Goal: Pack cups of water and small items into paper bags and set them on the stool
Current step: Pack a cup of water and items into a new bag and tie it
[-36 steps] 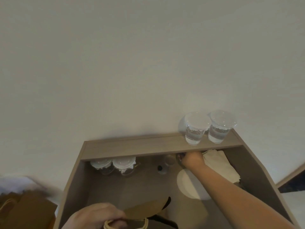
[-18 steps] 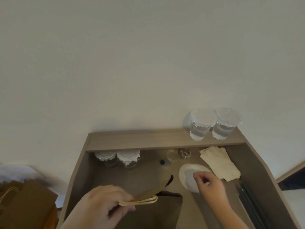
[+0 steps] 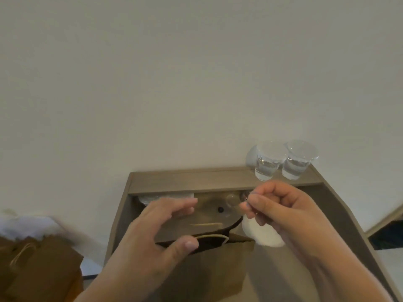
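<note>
A brown paper bag (image 3: 209, 264) stands open on the wooden desk (image 3: 340, 216). My left hand (image 3: 152, 236) spans its mouth, thumb on the near edge by the paper handle (image 3: 212, 236), fingers reaching to the far flap. My right hand (image 3: 281, 212) hovers just right of the opening and pinches a small item (image 3: 247, 203), too tiny to identify. Two clear cups of water (image 3: 267, 164) (image 3: 296, 163) stand on the shelf top at the back right. The rim of a lidded cup (image 3: 150, 198) shows under the shelf behind my left fingers.
A white round disc (image 3: 265, 235) lies right of the bag, partly under my right hand. A small clear jar (image 3: 232, 200) and a black dot (image 3: 220, 209) sit at the back. More brown paper bags (image 3: 37, 267) stand at the lower left beyond the desk's left wall (image 3: 118, 216).
My left hand let go of the bag's handle and spread across its mouth. My right hand came back from the desk's rear to the bag, pinching a small item.
</note>
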Demonstrator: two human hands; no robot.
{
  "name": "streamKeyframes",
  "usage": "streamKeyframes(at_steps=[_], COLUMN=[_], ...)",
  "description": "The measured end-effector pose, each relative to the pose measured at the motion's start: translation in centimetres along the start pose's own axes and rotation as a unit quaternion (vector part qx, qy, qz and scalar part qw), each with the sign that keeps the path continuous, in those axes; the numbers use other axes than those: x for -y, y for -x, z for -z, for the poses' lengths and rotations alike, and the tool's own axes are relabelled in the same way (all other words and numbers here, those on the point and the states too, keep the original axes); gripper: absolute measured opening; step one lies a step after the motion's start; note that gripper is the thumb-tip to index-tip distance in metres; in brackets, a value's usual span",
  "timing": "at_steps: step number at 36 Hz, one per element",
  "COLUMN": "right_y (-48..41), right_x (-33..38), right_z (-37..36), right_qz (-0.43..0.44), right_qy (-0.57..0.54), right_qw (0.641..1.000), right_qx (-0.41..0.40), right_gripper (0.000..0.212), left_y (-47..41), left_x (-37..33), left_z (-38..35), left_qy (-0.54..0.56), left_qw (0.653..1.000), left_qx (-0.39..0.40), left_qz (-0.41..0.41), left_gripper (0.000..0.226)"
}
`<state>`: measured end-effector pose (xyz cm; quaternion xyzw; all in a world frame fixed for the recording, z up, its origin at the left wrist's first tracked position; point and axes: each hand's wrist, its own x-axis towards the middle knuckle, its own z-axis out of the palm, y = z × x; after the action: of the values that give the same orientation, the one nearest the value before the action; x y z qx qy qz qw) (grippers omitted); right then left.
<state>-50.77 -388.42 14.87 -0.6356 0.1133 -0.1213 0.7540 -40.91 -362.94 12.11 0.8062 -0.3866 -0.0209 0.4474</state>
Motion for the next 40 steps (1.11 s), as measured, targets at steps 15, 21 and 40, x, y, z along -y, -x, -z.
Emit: streamKeyframes(at_steps=[15, 21, 40], right_y=[2.5, 2.9, 2.6], right_x=[1.0, 0.7, 1.2], right_z=[-8.2, -7.9, -5.7], right_qz=[0.041, 0.063, -0.125], right_qy=[-0.046, 0.040, 0.033], right_qw=[0.992, 0.994, 0.984], right_qx=[0.114, 0.079, 0.127], right_gripper=[0.008, 0.010, 0.022], left_y=[1.6, 1.9, 1.5], left_x=[-4.2, -4.2, -2.9], left_z=[0.8, 0.6, -1.5], left_qy=[0.078, 0.027, -0.166], left_qw=[0.992, 0.989, 0.919], left_qx=[-0.099, -0.123, -0.255], left_qz=[-0.030, -0.073, -0.252], left_gripper=[0.014, 0.011, 0.020])
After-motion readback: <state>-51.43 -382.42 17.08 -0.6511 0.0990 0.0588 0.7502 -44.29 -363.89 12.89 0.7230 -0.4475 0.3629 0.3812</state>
